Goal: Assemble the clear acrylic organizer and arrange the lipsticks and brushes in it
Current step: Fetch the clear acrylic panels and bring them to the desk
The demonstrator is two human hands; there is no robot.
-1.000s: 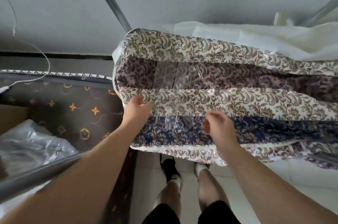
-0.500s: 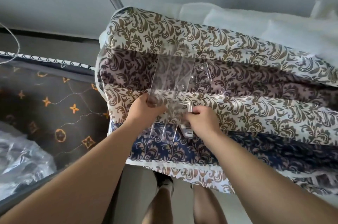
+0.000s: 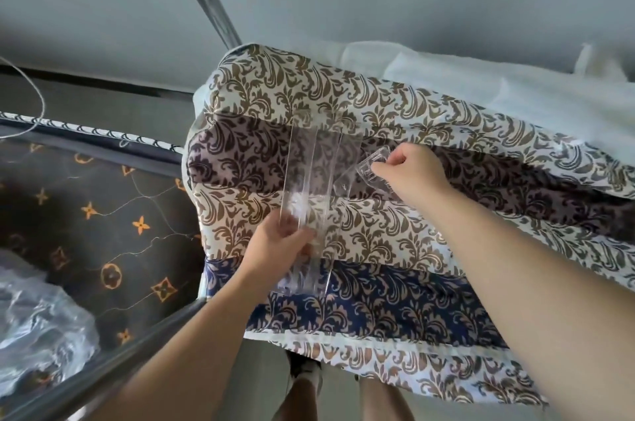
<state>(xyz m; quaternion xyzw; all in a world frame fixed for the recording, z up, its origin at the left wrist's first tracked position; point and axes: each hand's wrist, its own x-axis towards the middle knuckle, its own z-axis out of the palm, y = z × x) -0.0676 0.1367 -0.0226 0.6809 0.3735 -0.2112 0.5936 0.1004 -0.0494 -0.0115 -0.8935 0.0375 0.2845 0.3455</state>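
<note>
The person stands at a bed covered with a patterned sheet [image 3: 395, 118] in brown, plum and navy bands. Their left hand [image 3: 280, 248] grips the near end of a long clear tray [image 3: 311, 200], fingers curled round its edge with the thumb on top; the tray lies lengthwise on the sheet, running away from them. It is so transparent that its walls show only as faint bright lines, and how many channels it has is hard to make out. Their right hand [image 3: 409, 169] pinches a smaller clear piece [image 3: 372, 168] with square cut-outs, fingertips closed together on its edge, just right of the tray's far end. Whether that piece touches the tray I cannot tell. No lipsticks or brushes show.

To the left lies a dark mattress [image 3: 103, 214] with orange motifs, and crumpled plastic wrap [image 3: 37, 324] sits cut off at the frame's edge. A white cloth [image 3: 515, 90] lies beyond the sheet.
</note>
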